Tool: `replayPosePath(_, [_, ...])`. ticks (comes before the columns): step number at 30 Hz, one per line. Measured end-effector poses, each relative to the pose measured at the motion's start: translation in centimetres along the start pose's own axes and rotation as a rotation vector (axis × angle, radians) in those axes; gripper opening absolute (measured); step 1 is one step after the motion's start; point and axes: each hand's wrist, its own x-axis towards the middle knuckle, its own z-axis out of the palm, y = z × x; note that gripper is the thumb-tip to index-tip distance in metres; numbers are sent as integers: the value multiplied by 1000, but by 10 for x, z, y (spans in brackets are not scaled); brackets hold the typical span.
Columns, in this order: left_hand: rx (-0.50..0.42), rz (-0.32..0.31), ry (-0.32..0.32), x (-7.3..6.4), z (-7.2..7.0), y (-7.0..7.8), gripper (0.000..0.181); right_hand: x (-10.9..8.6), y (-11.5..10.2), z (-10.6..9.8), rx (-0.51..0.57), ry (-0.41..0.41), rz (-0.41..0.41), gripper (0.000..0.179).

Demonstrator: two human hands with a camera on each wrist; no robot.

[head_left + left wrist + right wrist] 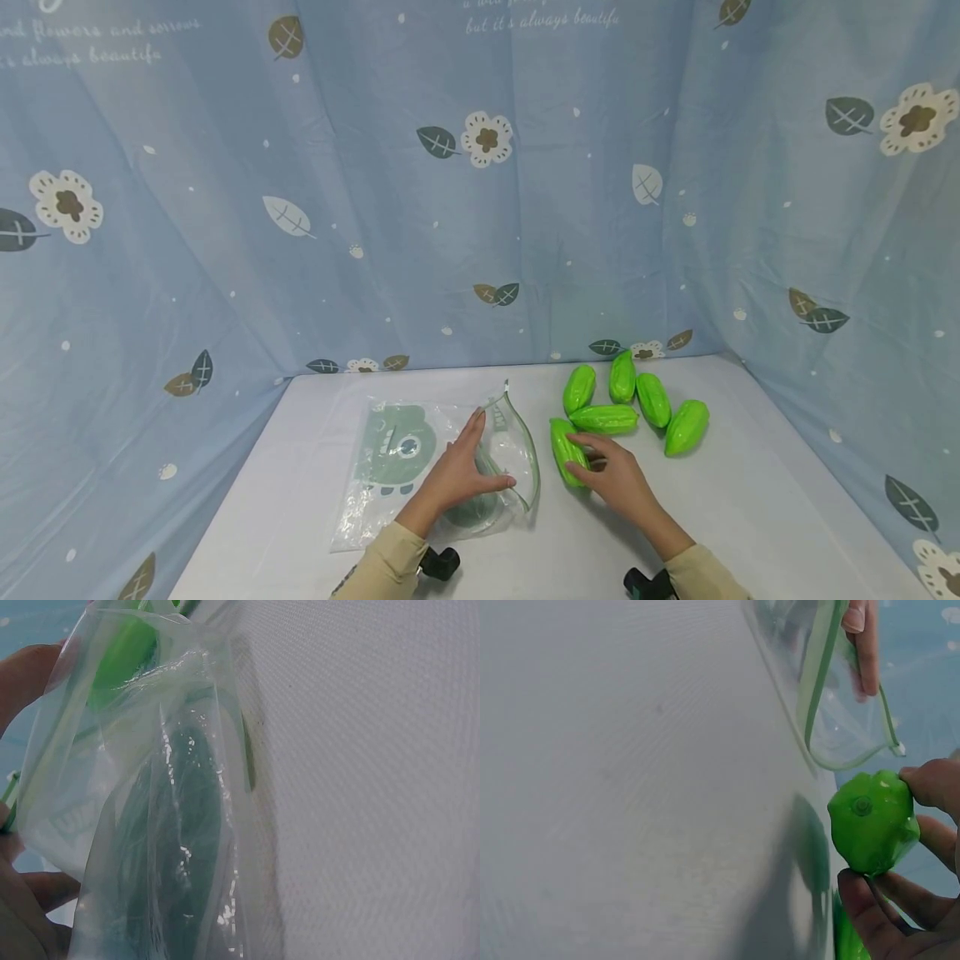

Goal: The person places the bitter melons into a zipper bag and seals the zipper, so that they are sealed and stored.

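My left hand [455, 477] is at the mouth of a clear zip bag [352, 517] with a green cartoon print, thumb and fingers spread wide against its green-edged opening. The bag gapes towards the right, and in the left wrist view its clear film [187, 847] covers much of the picture. With fingertips and thumb, my right hand [617, 479] grips a bright green ridged gourd [567, 454] by its sides, just right of the bag's mouth. In the right wrist view the gourd's [871, 821] blunt lobed end faces the camera, and its shadow falls on the tabletop.
Several more green gourds lie at the back right of the white table [285, 467], one crosswise gourd [604, 419] right behind the held one and another gourd [687, 427] farthest right. A blue printed curtain [570, 233] stands round the table's back and sides.
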Motion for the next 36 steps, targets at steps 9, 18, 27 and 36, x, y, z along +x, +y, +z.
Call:
replayPosePath(9, [-1, 4, 5, 0, -1, 1, 123, 3, -6, 1, 48, -14, -62, 49])
replayPosePath(18, [9, 1, 0, 0, 0, 0, 123, 5, -10, 4, 108, -45, -113, 48])
replayPosePath(27, [-2, 14, 17, 1, 1, 1, 123, 7, -16, 9, 124, -76, -163, 48])
replayPosePath(36, [-9, 11, 20, 1, 1, 1, 123, 6, -19, 16, 158, -116, -226, 48])
